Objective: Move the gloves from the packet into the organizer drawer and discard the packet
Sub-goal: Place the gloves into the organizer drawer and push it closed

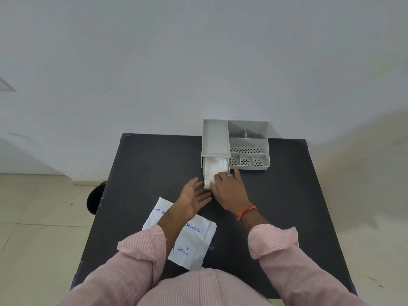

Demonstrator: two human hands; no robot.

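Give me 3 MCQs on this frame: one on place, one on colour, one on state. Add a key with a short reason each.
1. Where does the flat white glove packet with blue print lie?
A. on the black table, under the left forearm
B. inside the drawer
C. on the floor

2. What colour is the band on the wrist of the right hand?
A. green
B. orange
C. black

3. What state is the drawer of the grey plastic organizer in?
A. shut
B. pulled out, white gloves inside
C. removed, upside down

Key: 1 A, the printed packet lies flat on the black table by the near edge. 2 B, an orange band circles the wrist. 3 B, the drawer sticks out toward the person with the white gloves in it, the right hand on them.
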